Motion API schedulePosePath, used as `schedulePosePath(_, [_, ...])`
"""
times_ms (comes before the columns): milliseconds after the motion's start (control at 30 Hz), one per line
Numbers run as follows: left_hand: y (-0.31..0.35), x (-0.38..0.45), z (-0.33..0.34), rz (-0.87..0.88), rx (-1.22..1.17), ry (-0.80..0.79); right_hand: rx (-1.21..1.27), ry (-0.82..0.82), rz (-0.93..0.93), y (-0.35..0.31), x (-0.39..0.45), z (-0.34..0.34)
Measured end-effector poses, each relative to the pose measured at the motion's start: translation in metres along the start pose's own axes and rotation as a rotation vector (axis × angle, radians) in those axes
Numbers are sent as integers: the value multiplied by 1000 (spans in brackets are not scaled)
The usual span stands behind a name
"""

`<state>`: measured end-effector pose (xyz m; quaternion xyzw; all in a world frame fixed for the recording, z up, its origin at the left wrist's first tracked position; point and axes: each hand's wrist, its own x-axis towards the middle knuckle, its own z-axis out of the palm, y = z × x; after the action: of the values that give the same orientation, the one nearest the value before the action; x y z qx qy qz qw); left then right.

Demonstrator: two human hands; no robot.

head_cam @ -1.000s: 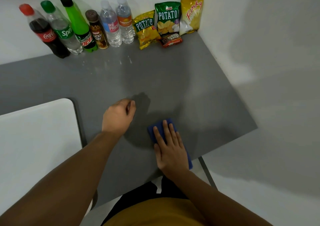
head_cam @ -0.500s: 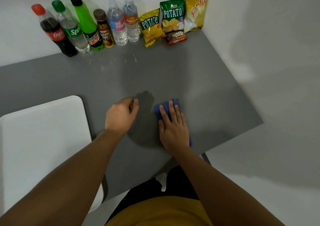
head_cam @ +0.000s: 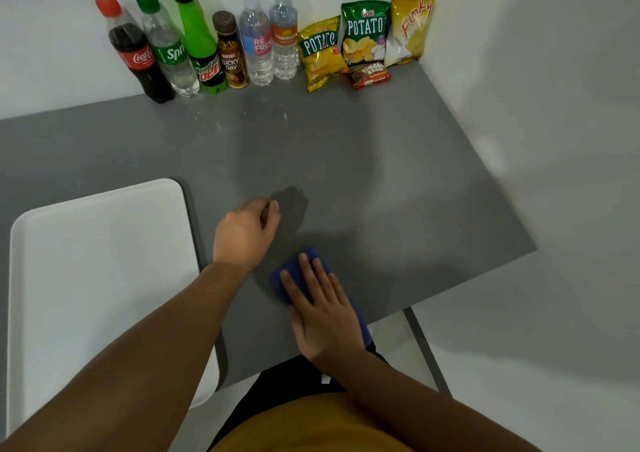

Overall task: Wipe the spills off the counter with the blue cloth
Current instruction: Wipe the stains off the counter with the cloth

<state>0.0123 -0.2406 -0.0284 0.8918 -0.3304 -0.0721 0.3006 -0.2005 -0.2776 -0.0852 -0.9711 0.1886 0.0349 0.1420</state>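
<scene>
Near the table's (head_cam: 398, 181) front edge, the right hand (head_cam: 323, 316) presses flat on the blue cloth (head_cam: 293, 269) — grip wide, fingers straight. Beside it the left hand (head_cam: 244, 235) rests in a curled grip, holding nothing. Farther back — faint droplets (head_cam: 285, 116), then bottles (head_cam: 201, 43) and snack bags (head_cam: 363, 32).

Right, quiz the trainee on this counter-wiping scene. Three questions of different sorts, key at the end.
1. True or false: the right hand lies flat, fingers straight, on the blue cloth.
2. Which is the leftmost of the bottles in the row? A Sprite, B Coca-Cola, C Mountain Dew.
3. How many bottles stand in that row?

Key: 1 true; 2 B; 3 six.
</scene>
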Motion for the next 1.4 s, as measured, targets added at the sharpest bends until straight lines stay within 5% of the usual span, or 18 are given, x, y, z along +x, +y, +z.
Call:
schedulePosePath(200, [-9, -1, -5, -13, 21, 0, 50, 17, -12, -19, 39, 0])
schedulePosePath(733, [-4, -14, -2, -40, 5, -21, 172, 126, 591, 40, 76, -32])
schedulePosePath(1133, [22, -30, 9, -22, -4, -57, -133, -70, 333, 101, 95, -102])
schedulePosePath(1400, [40, -50, 24, -19, -59, -59, -52, -237, 363, 120, 99, -124])
